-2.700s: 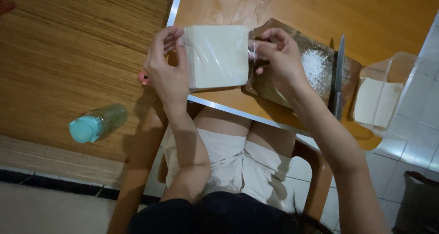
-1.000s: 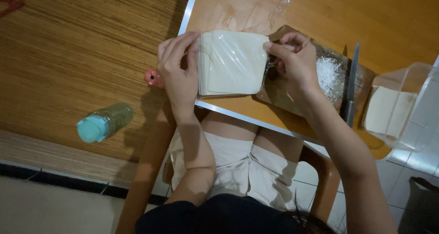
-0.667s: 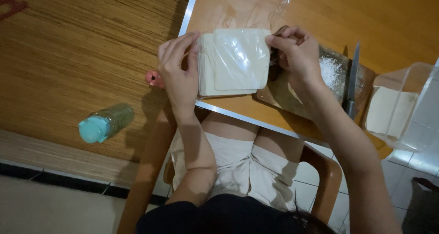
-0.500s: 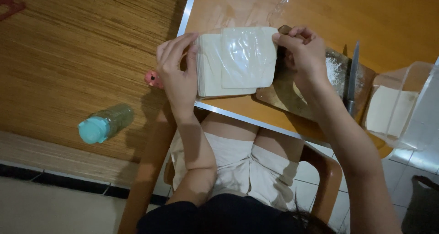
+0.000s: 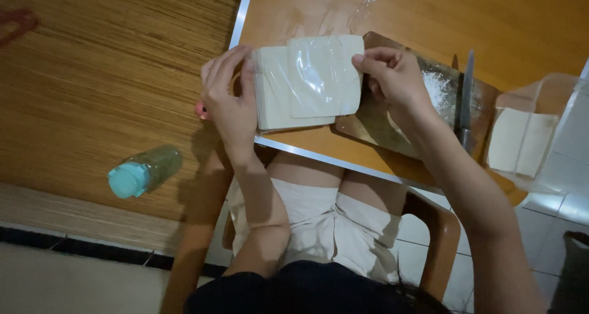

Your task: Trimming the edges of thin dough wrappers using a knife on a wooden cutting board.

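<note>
At the near edge of the orange wooden table (image 5: 491, 19), the left hand (image 5: 230, 102) braces the pale square stack of thin sheets (image 5: 273, 99), fingers pressed together along its left side. The right hand (image 5: 392, 74) pinches the right edge of the top glossy white sheet (image 5: 322, 74) — lifted and offset from the stack. A clean peel likely needs a firm left hold and a slow, flat pull — a jerk could tear it. The flour-dusted wooden board (image 5: 429, 114) lies just beside.
</note>
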